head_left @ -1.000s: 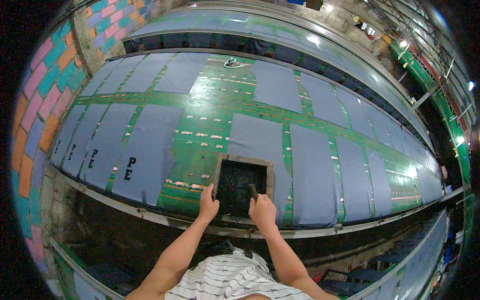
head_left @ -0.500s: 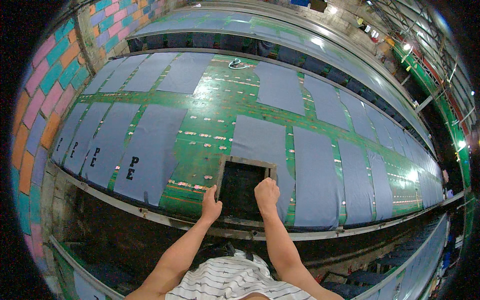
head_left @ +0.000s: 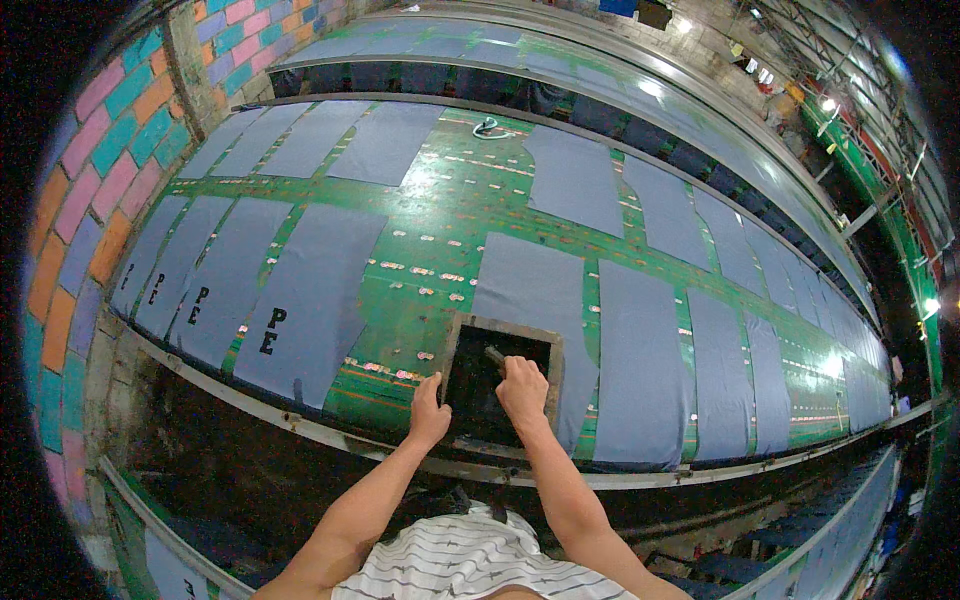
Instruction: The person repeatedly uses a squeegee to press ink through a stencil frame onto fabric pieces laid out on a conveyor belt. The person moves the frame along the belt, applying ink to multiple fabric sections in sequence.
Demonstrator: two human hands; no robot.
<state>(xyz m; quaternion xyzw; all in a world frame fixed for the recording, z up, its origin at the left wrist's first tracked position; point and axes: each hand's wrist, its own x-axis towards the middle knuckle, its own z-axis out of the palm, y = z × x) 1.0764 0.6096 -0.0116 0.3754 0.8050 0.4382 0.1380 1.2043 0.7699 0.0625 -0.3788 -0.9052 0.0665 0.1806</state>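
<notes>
A screen-printing frame (head_left: 510, 326) with a dark inside lies over the near end of a blue-grey fabric piece (head_left: 525, 278) on the green table. At the frame's left side, my left hand (head_left: 430, 412) grips the rim, thumb toward me. My right hand (head_left: 523, 388) is closed over the frame's inside, around a dark squeegee (head_left: 494, 354) whose end sticks out past the fingers to the left. The rest of the squeegee is hidden under the hand. To the left, several fabric pieces (head_left: 325, 270) bear black printed letters near their front edge.
More fabric pieces (head_left: 640, 360) lie in rows along the long green table (head_left: 400, 310). A pale looped object (head_left: 490, 128) sits at its far edge. Another table (head_left: 540, 62) runs behind, and a painted brick wall (head_left: 100, 150) stands left. A metal rail (head_left: 250, 405) edges the front.
My right hand has moved left from the frame's right side to its middle, and the squeegee now shows. My left hand stays at the rim. The whole view has shifted slightly.
</notes>
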